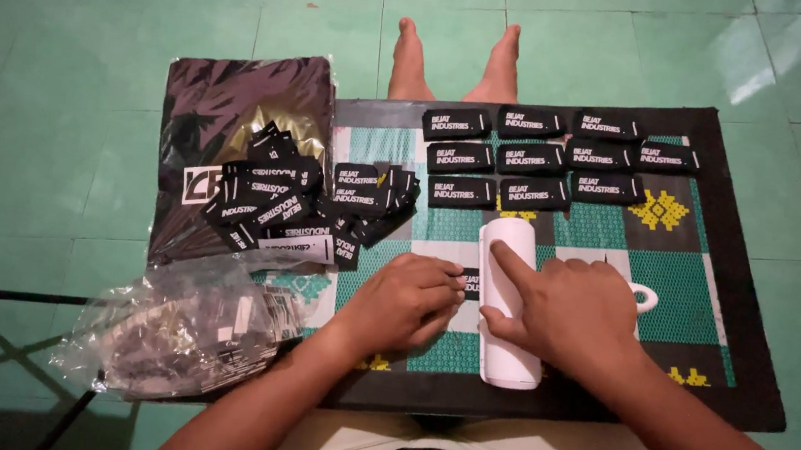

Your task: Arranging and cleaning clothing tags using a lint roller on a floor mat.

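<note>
Hands on a white tube, frame centre.
Right hand (pixel 570 312) wraps the stiff, light tube (pixel 509 306); left hand (pixel 402 303) curled, pinching a thin, floppy label (pixel 470 283).

My right hand (pixel 572 313) gripped white roller (pixel 509 301), forefinger along it; left hand (pixel 402 305) pinned black label (pixel 470 282) beside. Label rows (pixel 537 157) beyond fingertips.

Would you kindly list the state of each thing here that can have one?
Left hand: curled, pressing a black label flat.
Right hand: resting on the white tool, forefinger extended.
Sorted labels: laid flat in rows.
Label heap: loose, jumbled.
Clear plastic bag: crumpled, lying down.
</note>
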